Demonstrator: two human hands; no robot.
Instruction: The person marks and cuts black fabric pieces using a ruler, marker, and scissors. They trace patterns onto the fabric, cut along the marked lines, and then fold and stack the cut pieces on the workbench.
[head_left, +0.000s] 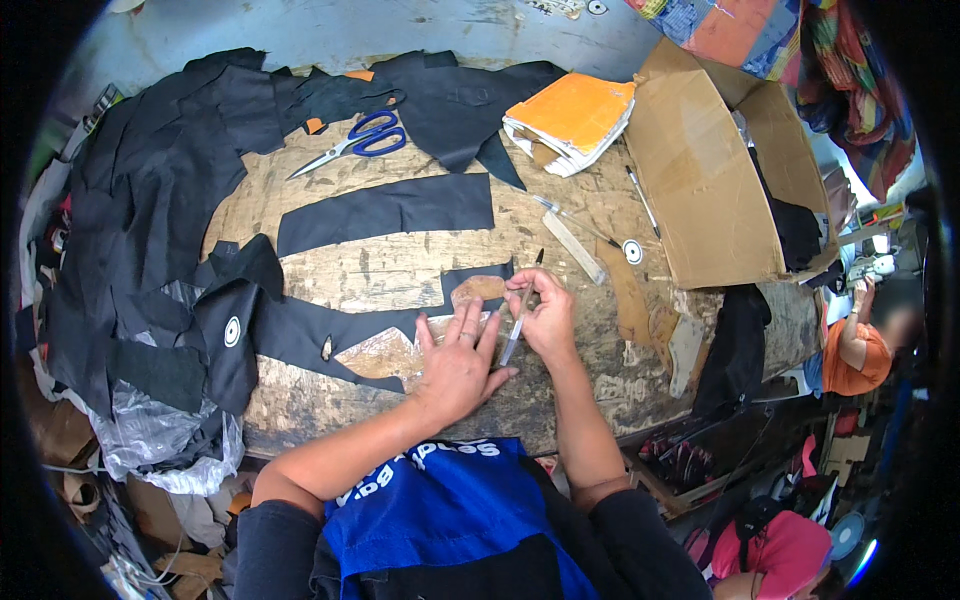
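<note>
My left hand point(455, 368) lies with its fingers spread, pressing on a brown pattern piece point(382, 352) that rests on a strip of black leather-like material point(297, 335). A smaller brown pattern piece point(478, 289) lies just beyond its fingertips, on the same black material. Close beside it, my right hand point(545, 318) is closed around a slim pen point(515, 338) with a clear barrel, held slanted. The lower end of the pen is near my left fingers. A separate curved black strip point(390, 216) lies flat farther up the table.
Blue-handled scissors point(374, 138) lie open beyond the strips. Black sheets point(165, 170) cover the table's left side. At right are a flat ruler-like strip point(574, 247), brown patterns point(632, 300) and a cardboard box point(700, 180). An orange-covered book point(572, 112) lies at the back. Other people sit at right.
</note>
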